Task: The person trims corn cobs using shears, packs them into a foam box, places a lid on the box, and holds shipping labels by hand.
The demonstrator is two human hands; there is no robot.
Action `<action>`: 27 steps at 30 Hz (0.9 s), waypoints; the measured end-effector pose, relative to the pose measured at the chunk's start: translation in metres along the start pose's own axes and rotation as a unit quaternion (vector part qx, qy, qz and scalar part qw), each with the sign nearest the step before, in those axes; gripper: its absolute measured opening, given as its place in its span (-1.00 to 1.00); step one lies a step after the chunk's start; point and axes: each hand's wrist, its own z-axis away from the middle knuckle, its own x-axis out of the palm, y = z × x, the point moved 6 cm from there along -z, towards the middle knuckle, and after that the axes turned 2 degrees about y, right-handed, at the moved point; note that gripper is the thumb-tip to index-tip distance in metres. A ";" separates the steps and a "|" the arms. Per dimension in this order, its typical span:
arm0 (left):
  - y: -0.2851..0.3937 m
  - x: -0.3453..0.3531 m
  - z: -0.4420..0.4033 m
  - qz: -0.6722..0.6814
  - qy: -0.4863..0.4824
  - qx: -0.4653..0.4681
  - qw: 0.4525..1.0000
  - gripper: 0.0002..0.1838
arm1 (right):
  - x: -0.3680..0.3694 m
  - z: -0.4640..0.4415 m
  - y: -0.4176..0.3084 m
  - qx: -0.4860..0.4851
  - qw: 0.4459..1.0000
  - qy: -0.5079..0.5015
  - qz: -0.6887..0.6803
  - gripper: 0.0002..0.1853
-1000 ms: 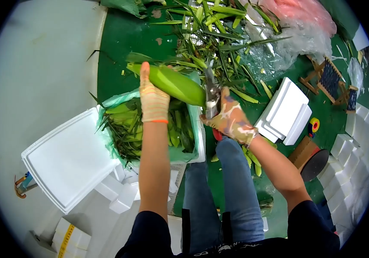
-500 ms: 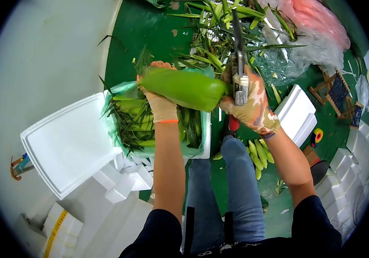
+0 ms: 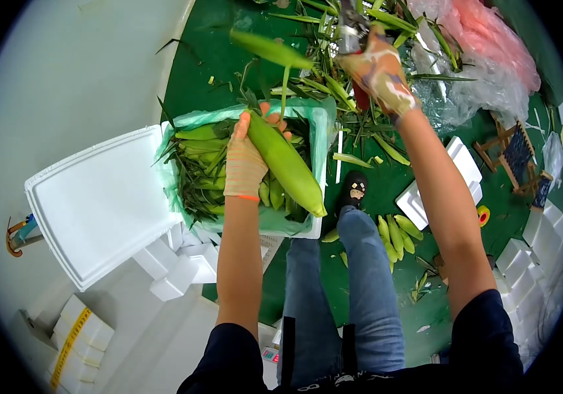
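My left hand (image 3: pixel 245 164), in a striped glove with orange fingers, grips a green ear of corn in its husk (image 3: pixel 288 167). The ear slants down to the right over the white foam box (image 3: pixel 323 131). More green ears (image 3: pixel 201 146) lie inside that box, within a green plastic liner. Up and to the right, my right hand (image 3: pixel 383 75), in a patterned glove, is closed around pruning shears (image 3: pixel 352 33) with red on the handle. A blurred husk leaf (image 3: pixel 269 48) hangs in the air left of the shears.
Cut husk leaves (image 3: pixel 334 85) litter the green floor beside clear and pink plastic sheeting (image 3: pixel 475 52). Several ears (image 3: pixel 396 236) lie by my right leg. A white foam lid (image 3: pixel 452 180), a folding stool (image 3: pixel 514 151) and a tape roll (image 3: pixel 483 215) sit on the right.
My right hand has swung up and away from the ear with the shears. The ear in my left hand has tilted downward to the right. A husk leaf is now loose in the air.
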 end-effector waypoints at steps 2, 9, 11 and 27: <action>-0.006 -0.021 -0.004 -0.061 -0.034 0.008 0.998 -0.55 | 0.008 0.033 0.009 0.140 0.985 -0.035 -0.094 -0.38; -0.037 -0.005 0.019 -0.333 -0.121 0.070 0.932 -0.58 | 0.117 0.084 -0.004 0.188 0.876 -0.236 -0.376 -0.41; -0.034 0.001 0.026 -0.369 -0.161 0.052 0.914 -0.76 | 0.107 0.082 -0.021 0.195 0.849 -0.247 -0.424 -0.67; 0.058 -0.193 0.033 0.143 0.186 0.223 0.946 -0.69 | -0.040 -0.059 0.045 0.047 0.974 0.144 0.171 -0.47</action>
